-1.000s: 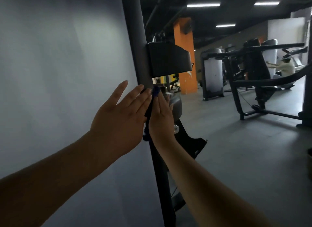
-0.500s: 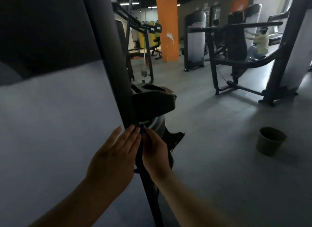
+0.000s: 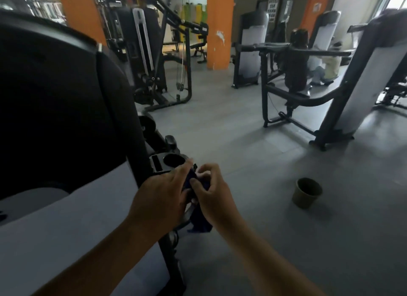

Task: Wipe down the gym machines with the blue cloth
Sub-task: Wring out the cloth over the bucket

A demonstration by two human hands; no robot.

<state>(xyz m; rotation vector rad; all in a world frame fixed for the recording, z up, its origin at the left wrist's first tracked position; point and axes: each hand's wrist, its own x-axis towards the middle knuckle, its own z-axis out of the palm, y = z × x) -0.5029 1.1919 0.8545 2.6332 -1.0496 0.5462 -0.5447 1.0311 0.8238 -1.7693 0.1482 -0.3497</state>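
Now, entry by entry:

- Change: a second ago both hands were lying flat against the post [image 3: 141,141], pressing the cloth to it below the holder [image 3: 167,162]. They are now coming off the post and meeting in front of the holder, which the camera is looking down into instead of up at.
- Meaning, as a judgement: the pass along the post is looking finished, and the cloth is being regathered before another surface of this machine [image 3: 66,218], probably the holder, since it is the nearest. Other machines in the room are waiting behind.
- Cloth [image 3: 199,223]: sitting between the two hands, bunched, with a dark blue tail hanging down below them; it is touching no part of the machine that can be made out.
- Left hand [image 3: 163,198]: fingers bending over the cloth and holding it from the left, with the fingertips reaching the holder's front edge.
- Right hand [image 3: 212,196]: fingers curling in, thumb pinching the cloth's upper fold.
- Hands: together, touching, both clamping the cloth.
- Bucket [image 3: 307,192]: standing on the floor [image 3: 286,251], well apart to the right.
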